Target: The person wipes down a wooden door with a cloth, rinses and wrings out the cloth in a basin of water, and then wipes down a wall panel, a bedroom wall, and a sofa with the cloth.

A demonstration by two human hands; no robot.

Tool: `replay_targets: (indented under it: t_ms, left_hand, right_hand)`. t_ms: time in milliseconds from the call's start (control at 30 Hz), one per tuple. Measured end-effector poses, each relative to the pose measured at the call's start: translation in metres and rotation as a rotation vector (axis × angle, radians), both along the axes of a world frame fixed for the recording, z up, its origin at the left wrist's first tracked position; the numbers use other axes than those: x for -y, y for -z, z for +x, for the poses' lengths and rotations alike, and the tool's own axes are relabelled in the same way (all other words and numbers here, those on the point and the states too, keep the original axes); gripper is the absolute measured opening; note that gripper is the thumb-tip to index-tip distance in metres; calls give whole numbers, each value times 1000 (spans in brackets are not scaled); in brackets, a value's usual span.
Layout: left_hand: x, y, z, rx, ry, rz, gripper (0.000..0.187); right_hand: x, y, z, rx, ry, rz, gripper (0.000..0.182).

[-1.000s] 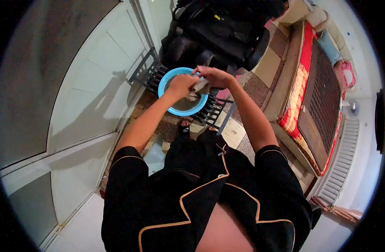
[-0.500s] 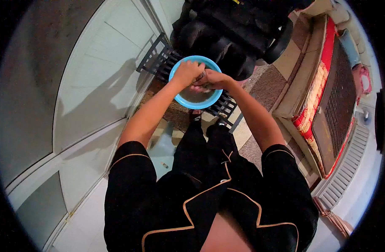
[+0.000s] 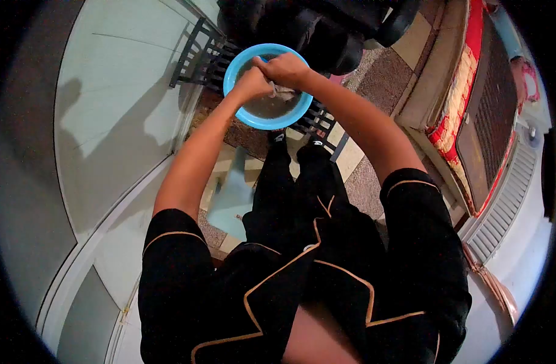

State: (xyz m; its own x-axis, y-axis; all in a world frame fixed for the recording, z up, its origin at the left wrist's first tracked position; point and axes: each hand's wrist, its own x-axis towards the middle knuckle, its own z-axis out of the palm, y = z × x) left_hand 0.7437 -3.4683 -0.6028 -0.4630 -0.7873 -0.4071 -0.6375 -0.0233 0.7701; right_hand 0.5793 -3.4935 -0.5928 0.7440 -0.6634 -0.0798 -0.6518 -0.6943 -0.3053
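Note:
A round light-blue basin (image 3: 232, 106) holds murky, greyish water (image 3: 267, 109). Over it, my two hands are pressed close together. My left hand (image 3: 253, 84) is closed on a wet greyish cloth (image 3: 285, 93), part of which hangs out below the fingers. My right hand (image 3: 287, 69) is closed too, just beyond and against the left one, gripping the same cloth. Most of the cloth is hidden inside the fists.
Under the basin is a black slatted rack (image 3: 317, 121). A pale door (image 3: 120, 91) stands on the left, black padded seating (image 3: 332, 42) at the back. A light-blue plastic piece (image 3: 230, 209) lies by my legs; a sofa-like frame with red-patterned fabric (image 3: 457, 115) is right.
My hands have shifted from side by side to a tighter clasp, the right now beyond the left. The basin appears higher and further left because the view has moved.

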Motion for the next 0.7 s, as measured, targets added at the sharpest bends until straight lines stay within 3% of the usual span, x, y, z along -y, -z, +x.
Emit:
replay_targets:
  t_ms: [33, 133, 167, 233, 267, 433, 500, 533, 567, 600, 633, 700]
  left_hand:
    - [-5, -1, -5, -3, 5, 5, 26]
    - [-22, -32, -24, -180, -468, 711, 23]
    - [-24, -29, -24, -181, -453, 714, 23]
    - [-27, -20, -18, -558, -610, 1131, 25]
    - [-28, -17, -17, -596, -605, 1180, 19]
    - [-30, -27, -3, -738, -506, 1189, 18]
    - [-23, -23, 4, -711, -478, 1112, 12]
    - [-12, -16, 11, -550, -449, 1140, 7]
    - [-13, -10, 18, -550, -435, 1145, 7]
    - [-9, -7, 20, -418, -328, 1008, 8]
    - [1, -2, 20, -295, -215, 859, 11]
    - [16, 10, 25, -169, -27, 996, 14]
  right_hand:
    - [1, 0, -3, 11, -108, -59, 36]
    - [11, 12, -4, 45, -255, -135, 41]
    - [14, 15, -6, 113, -352, -174, 44]
    - [16, 7, -6, 46, -384, -166, 43]
    - [17, 7, -6, 111, -429, -196, 41]
    - [25, -5, 1, 193, -527, -234, 36]
    - [23, -9, 1, 153, -442, -238, 34]
    - [20, -12, 1, 114, -363, -242, 33]
    - [13, -16, 0, 73, -283, -240, 31]
    - [7, -35, 7, -169, -204, -54, 30]
    - [2, -17, 5, -36, -176, 25, 29]
    - [-11, -40, 0, -25, -192, 46, 39]
